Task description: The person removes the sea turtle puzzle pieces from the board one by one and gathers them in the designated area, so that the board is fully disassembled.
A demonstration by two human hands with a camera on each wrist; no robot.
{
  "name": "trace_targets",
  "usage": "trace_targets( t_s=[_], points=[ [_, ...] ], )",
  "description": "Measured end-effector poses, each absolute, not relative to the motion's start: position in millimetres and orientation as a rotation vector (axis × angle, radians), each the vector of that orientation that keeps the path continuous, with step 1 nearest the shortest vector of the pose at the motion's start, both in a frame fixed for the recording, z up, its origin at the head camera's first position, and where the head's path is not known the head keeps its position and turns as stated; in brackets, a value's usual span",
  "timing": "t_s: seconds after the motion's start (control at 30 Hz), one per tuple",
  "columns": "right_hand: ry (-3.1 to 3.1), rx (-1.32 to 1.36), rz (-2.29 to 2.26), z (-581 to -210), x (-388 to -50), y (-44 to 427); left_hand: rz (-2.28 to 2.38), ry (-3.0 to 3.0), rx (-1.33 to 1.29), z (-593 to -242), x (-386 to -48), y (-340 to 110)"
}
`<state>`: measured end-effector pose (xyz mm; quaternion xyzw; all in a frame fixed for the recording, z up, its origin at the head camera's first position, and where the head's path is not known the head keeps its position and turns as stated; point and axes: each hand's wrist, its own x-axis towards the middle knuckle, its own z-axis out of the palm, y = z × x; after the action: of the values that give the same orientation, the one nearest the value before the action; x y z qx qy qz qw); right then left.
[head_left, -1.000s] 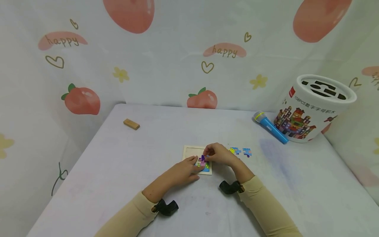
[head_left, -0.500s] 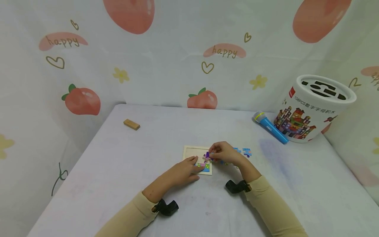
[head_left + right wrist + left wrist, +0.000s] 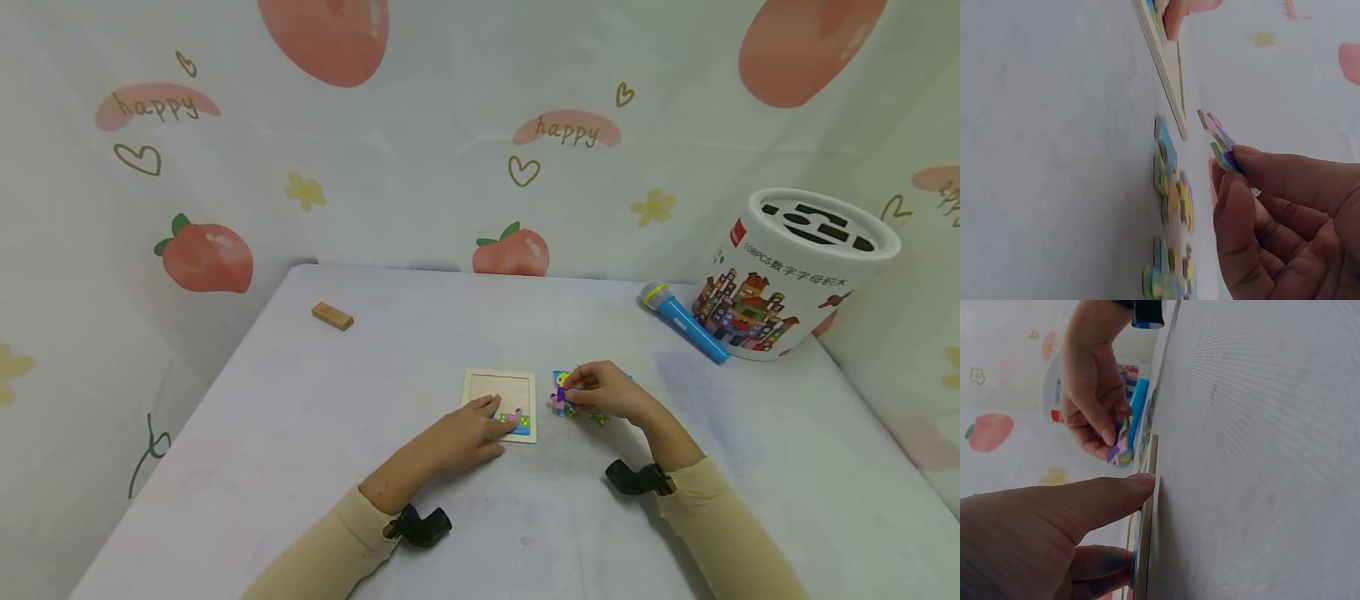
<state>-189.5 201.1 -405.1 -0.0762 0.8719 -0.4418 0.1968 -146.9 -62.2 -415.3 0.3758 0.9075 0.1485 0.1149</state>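
Note:
The left hand (image 3: 468,433) lies with spread fingers on a shallow wooden puzzle frame (image 3: 499,372), over its lower part, where colourful pieces (image 3: 522,422) sit. In the left wrist view its thumb touches the frame's edge (image 3: 1145,540). To the frame's right, the right hand (image 3: 611,393) pinches a purple and pink puzzle piece (image 3: 559,397) between thumb and fingers, above the table. The right wrist view shows that piece (image 3: 1215,128) with a green-blue part against it; whether this is a second piece I cannot tell. Loose pieces (image 3: 1168,187) lie beneath the right hand.
A wooden block (image 3: 332,316) lies at the back left of the table. At the back right, a blue toy microphone (image 3: 690,329) rests beside a large white bucket (image 3: 780,275). A printed cloth (image 3: 420,167) hangs behind the table.
The right hand has moved right, from above the frame to the loose pieces, carrying the purple and pink piece out of the frame. The left hand has stayed in place.

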Motion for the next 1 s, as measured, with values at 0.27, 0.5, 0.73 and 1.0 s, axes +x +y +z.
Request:
trace_targets(
  t_s=[0.27, 0.5, 0.73, 1.0],
  points=[
    [2.484, -0.213, -1.212, -404, -181, 223, 0.455, 2.658, 1.106, -415, -147, -63],
    [2.459, -0.235, -1.25, -406, -172, 244, 0.457, 2.657, 1.102, -417, -147, -63],
    [2.514, -0.194, -1.191, -407, -167, 260, 0.453, 2.649, 1.077, -417, -147, -62],
    [2.528, -0.141, -1.19, -406, -161, 273, 0.434, 2.657, 1.066, -416, -147, -62]
  ],
)
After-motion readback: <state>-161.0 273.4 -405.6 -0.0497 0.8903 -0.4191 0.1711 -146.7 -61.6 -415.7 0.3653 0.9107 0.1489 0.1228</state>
